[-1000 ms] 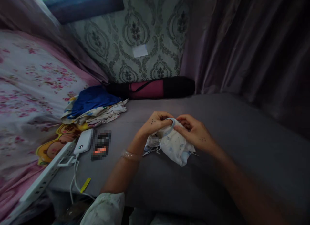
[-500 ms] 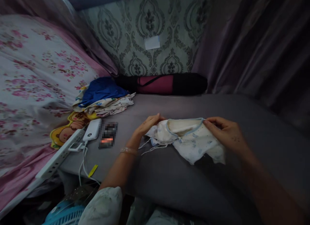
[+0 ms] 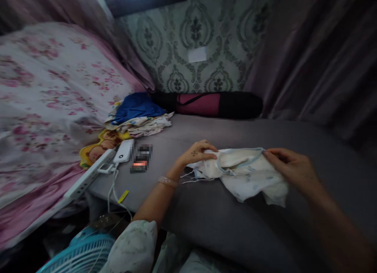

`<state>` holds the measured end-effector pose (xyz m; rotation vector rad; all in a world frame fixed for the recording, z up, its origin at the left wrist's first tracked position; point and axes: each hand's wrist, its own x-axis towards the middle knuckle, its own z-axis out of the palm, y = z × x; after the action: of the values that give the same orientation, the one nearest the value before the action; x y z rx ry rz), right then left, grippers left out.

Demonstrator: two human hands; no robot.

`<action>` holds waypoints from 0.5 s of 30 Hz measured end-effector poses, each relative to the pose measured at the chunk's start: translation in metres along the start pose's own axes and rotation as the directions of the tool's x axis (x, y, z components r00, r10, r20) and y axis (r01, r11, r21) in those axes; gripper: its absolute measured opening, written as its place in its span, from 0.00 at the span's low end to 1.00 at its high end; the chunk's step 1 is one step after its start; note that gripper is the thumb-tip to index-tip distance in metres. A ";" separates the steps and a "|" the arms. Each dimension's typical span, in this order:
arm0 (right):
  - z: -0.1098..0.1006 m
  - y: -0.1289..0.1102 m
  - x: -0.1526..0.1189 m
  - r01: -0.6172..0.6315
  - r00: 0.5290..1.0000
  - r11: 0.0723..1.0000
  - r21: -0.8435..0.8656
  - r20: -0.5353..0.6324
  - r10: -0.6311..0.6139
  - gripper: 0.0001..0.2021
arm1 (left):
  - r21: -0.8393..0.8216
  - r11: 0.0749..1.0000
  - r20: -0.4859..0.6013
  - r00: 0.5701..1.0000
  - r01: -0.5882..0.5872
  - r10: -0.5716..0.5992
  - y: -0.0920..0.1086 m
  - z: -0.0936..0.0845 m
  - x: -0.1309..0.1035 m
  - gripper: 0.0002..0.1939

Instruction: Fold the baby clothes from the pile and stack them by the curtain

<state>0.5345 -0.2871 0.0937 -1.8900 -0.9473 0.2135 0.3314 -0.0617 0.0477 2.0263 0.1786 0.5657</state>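
A small white baby shirt [image 3: 247, 179] with pale blue prints, blue neck trim and white tie strings is stretched between my hands above the grey bed surface. My left hand [image 3: 198, 154] pinches its left part near the collar, thumb in front and fingers behind. At the right end of the collar, my right hand [image 3: 291, 167] grips the blue-trimmed edge between thumb and fingers. The shirt's lower right part hangs down loosely, and the strings trail out on the left below my left hand.
On the left are a power strip [image 3: 88, 175], a white power bank [image 3: 124, 150] with cables, a blurred-out dark object [image 3: 141, 158] and a yellow tag [image 3: 123, 196]. Behind lie folded clothes [image 3: 138, 108] and a black-and-maroon long bag [image 3: 200, 104]. A blue fan [image 3: 79, 253] stands below the edge.
My left hand has shifted from the shirt's left side to a pinch nearer the collar, its fingers now over the cloth. The right hand keeps its grip. The view has turned slightly left.
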 end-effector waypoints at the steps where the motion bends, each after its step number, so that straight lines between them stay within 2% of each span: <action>1: 0.000 -0.002 0.000 -0.025 1.000 1.000 -0.003 -0.007 0.025 0.16 | 0.007 1.000 -0.004 1.000 -0.006 0.006 -0.001 0.000 -0.001 0.13; 6: 0.006 -0.009 0.003 -0.160 0.987 0.987 -0.014 0.001 0.160 0.13 | 0.000 1.000 -0.096 0.995 -0.015 0.014 -0.014 -0.005 -0.003 0.12; 11: 0.011 -0.011 0.004 -0.164 0.985 0.986 -0.030 0.049 0.165 0.11 | -0.036 0.999 -0.215 0.976 0.020 -0.027 -0.017 -0.013 -0.007 0.11; 15: 0.009 -0.013 0.010 -0.176 0.973 0.982 -0.071 0.136 0.184 0.12 | -0.256 0.961 -0.235 0.957 0.107 -0.169 -0.013 -0.017 -0.009 0.15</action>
<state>0.5298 -0.2710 0.1023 -2.0379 -0.8844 0.4384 0.3169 -0.0447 0.0409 1.6870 0.3861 0.7215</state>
